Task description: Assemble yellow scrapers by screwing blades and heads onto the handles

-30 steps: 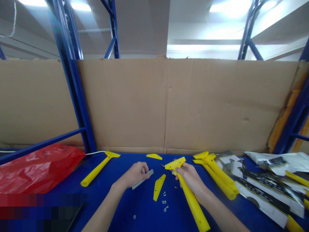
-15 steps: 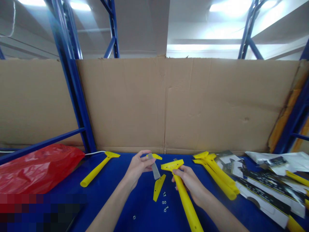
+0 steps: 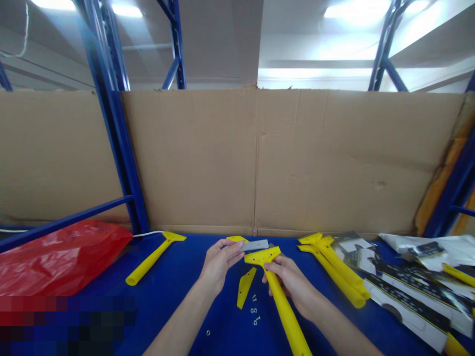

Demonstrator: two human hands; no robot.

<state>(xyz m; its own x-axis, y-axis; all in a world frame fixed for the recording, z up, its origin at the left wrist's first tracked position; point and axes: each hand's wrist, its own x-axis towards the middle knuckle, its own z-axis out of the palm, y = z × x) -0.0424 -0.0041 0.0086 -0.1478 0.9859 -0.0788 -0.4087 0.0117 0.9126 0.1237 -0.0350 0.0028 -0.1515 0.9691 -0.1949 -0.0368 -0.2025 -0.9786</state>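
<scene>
My left hand (image 3: 219,261) pinches one end of a flat grey blade (image 3: 256,244), which lies level just above the head of a yellow scraper handle (image 3: 284,306). My right hand (image 3: 285,274) is wrapped round that handle just below its head. Below my left fingers, a loose yellow plate with holes (image 3: 245,288) rests on the blue table. Another yellow plate (image 3: 236,239) lies behind my left fingers, partly hidden. Several small screws and nuts (image 3: 254,310) are on the table between my forearms, and a single nut (image 3: 208,333) sits nearer the left forearm.
A yellow handle (image 3: 150,259) lies at the left, beside a red plastic bag (image 3: 74,257). Several yellow handles (image 3: 334,269) are stacked on the right, next to packaged cards (image 3: 411,301). A cardboard panel (image 3: 204,163) and blue rack posts (image 3: 129,168) stand behind the table (image 3: 166,301).
My left hand has moved right and turned the blade from steeply slanted to nearly level, bringing it to the scraper head. My right hand still grips the handle, almost unmoved.
</scene>
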